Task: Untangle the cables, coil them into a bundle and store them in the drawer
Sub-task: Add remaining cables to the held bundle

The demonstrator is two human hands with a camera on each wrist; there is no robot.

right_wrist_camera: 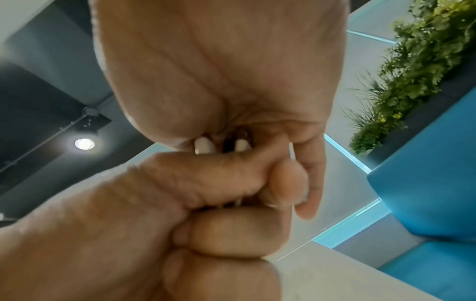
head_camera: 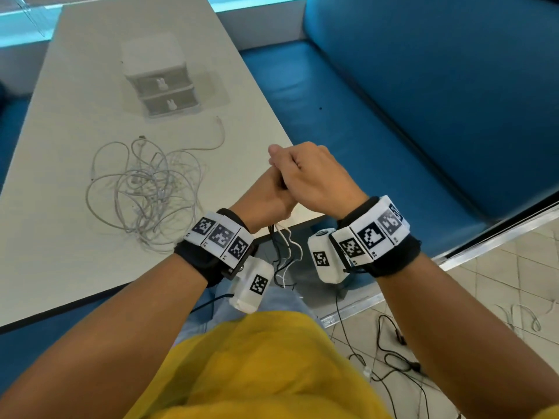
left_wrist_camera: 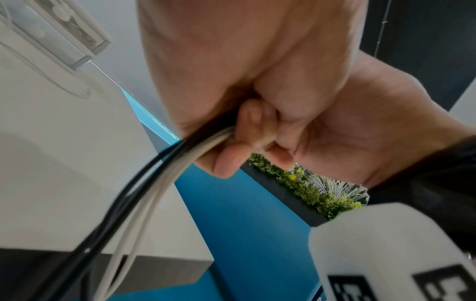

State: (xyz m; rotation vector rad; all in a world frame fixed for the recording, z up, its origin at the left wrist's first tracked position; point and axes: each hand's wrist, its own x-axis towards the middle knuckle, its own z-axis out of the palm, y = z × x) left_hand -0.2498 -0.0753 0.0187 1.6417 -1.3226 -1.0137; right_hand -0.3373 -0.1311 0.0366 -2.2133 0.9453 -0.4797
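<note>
Both hands meet above the table's (head_camera: 60,267) near right corner. My left hand (head_camera: 267,192) is a fist gripping a bundle of black and white cables (left_wrist_camera: 159,169), whose loops dangle below the wrists (head_camera: 284,249). My right hand (head_camera: 311,173) curls over the left fist and the bundle's top, where white cable ends (right_wrist_camera: 203,145) show under its palm. A loose tangle of white cables (head_camera: 145,189) lies on the table to the left. Behind it stands a small white two-drawer unit (head_camera: 161,77) with both drawers closed.
A blue bench (head_camera: 423,101) runs along the table's right side. Black cables (head_camera: 393,352) trail over the tiled floor at lower right. A planter with green plants (left_wrist_camera: 309,189) stands behind the bench.
</note>
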